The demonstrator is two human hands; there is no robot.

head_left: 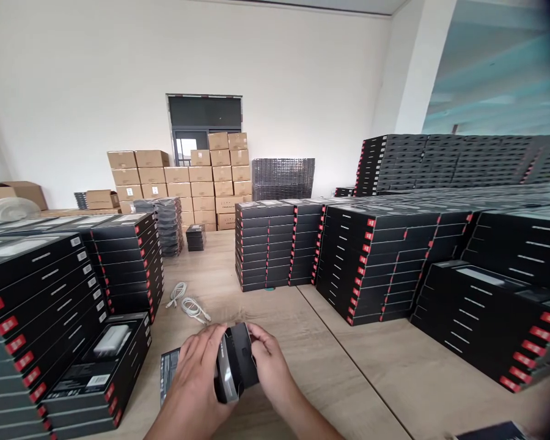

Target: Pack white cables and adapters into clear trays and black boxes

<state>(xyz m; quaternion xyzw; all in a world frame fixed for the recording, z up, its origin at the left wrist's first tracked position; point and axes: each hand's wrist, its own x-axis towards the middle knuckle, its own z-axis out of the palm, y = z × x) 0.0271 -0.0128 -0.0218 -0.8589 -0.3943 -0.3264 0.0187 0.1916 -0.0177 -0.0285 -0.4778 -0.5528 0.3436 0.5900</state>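
- Cupping a small black box (247, 353) low over the table (309, 366), the left hand (196, 374) curls over its top and left side; the right hand (271, 365) bends around the right; neither is spread wide, and gripping from two sides probably steadies it; I cannot tell whether its base touches the wood.
- Partly beneath the left hand lies a dark printed piece (166, 371); its purpose escapes me.
- Off to the left, a white device (112, 340) sits on a low pile of black boxes (85, 391), likely for easy reach.
- Just beyond, white cables (193, 309) lie looped, perhaps against tangling.
- Left stacks (126, 263) and right stacks (343, 263) stand squared, presumably for stability; a working gap separates them.
- Farther off, brown cartons (178, 187) pile before a window (186, 146).
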